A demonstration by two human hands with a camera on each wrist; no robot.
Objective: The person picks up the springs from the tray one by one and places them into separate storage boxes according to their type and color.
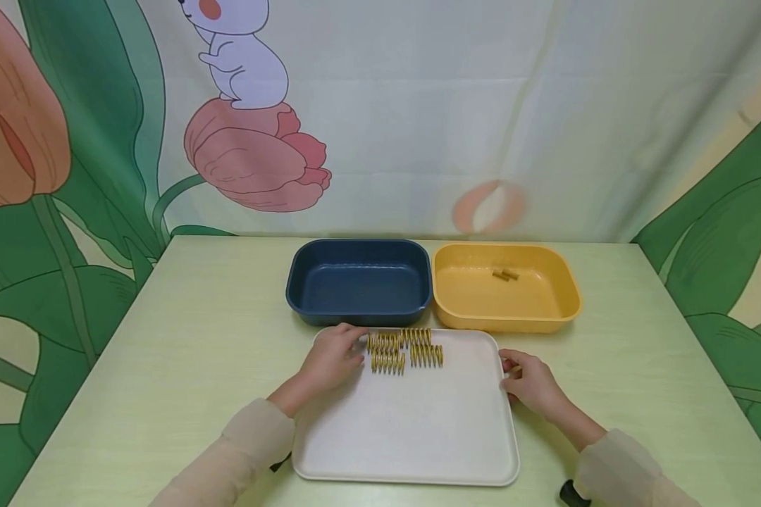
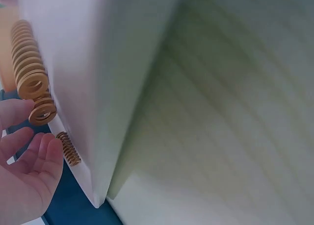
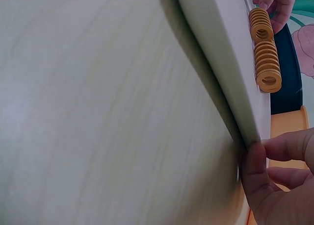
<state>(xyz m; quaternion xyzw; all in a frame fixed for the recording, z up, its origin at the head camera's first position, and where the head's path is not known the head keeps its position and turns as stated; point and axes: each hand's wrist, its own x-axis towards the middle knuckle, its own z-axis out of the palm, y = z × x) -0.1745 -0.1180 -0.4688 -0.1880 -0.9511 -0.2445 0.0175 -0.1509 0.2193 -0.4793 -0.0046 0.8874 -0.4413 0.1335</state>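
Observation:
A white tray [image 1: 412, 429] lies on the table, with several yellow coil springs [image 1: 388, 363] grouped near its far edge. My left hand [image 1: 333, 358] is over the tray's far left corner, fingers spread loosely beside the springs. In the left wrist view a fingertip is at the end of one spring [image 2: 42, 112]; whether it touches cannot be told. At the right rim, my right hand [image 1: 533, 382] pinches the tray edge between thumb and fingers. The right wrist view shows the thumb [image 3: 255, 159] against the outer side of the rim.
Behind the tray stand a dark blue bin [image 1: 358, 317] and, to its right, a yellow bin [image 1: 507, 324]. Small brass-coloured pieces [image 1: 506, 274] lie inside the yellow one. A printed curtain [image 1: 406, 141] hangs behind the table [image 1: 215, 310].

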